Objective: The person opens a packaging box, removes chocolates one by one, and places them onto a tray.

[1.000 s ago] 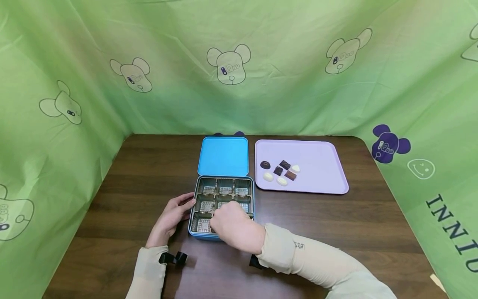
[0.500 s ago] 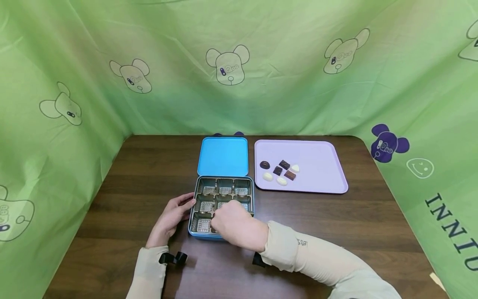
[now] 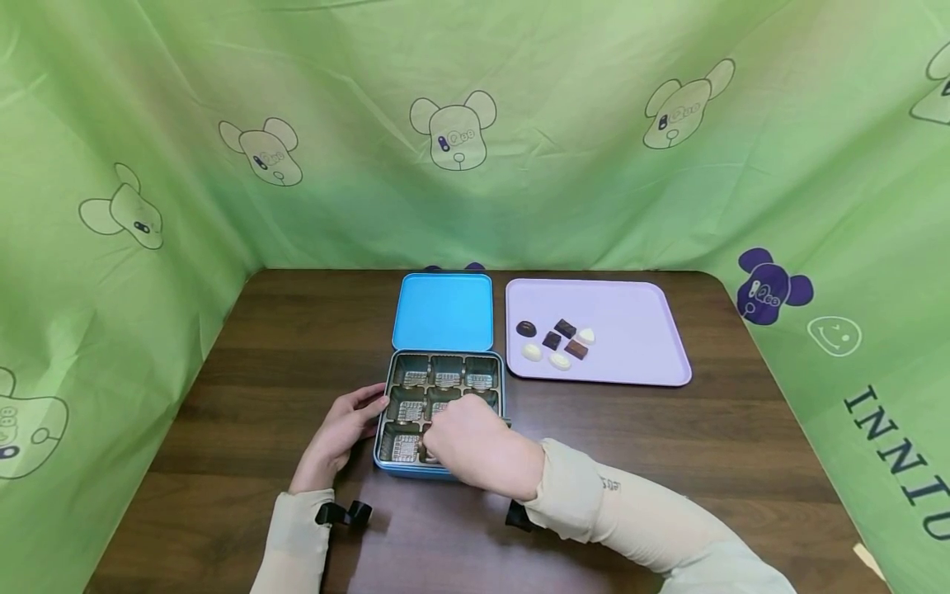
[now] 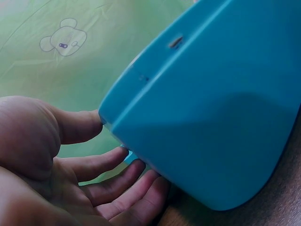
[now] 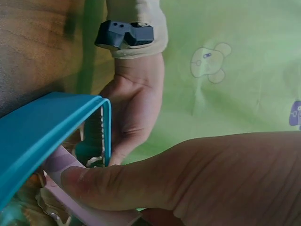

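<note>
A blue tin [image 3: 411,471] stands on the table with its lid [image 3: 443,312] folded back and a divided insert [image 3: 404,448] inside. My left hand [image 3: 345,425] rests against its left side; in the left wrist view, thumb and fairly straight fingertips touch the blue wall [image 4: 202,127] at the rim and below. My right hand [image 3: 475,441] is over the front right of the insert, fingers pointing down into it and hidden from above. In the right wrist view, the right thumb [image 5: 108,186] reaches past the rim; I cannot tell whether it pinches anything.
On a lilac tray [image 3: 631,330] to the right of the lid lie several chocolates: a dark round one [image 3: 526,328], white ones [image 3: 560,360], and dark and brown rectangular ones [image 3: 576,349]. A green patterned curtain [image 3: 460,223] hangs behind the wooden table [image 3: 312,330].
My right hand and forearm have shifted slightly to the right over the tin. The left hand, the tin and the chocolates on the tray stay where they were.
</note>
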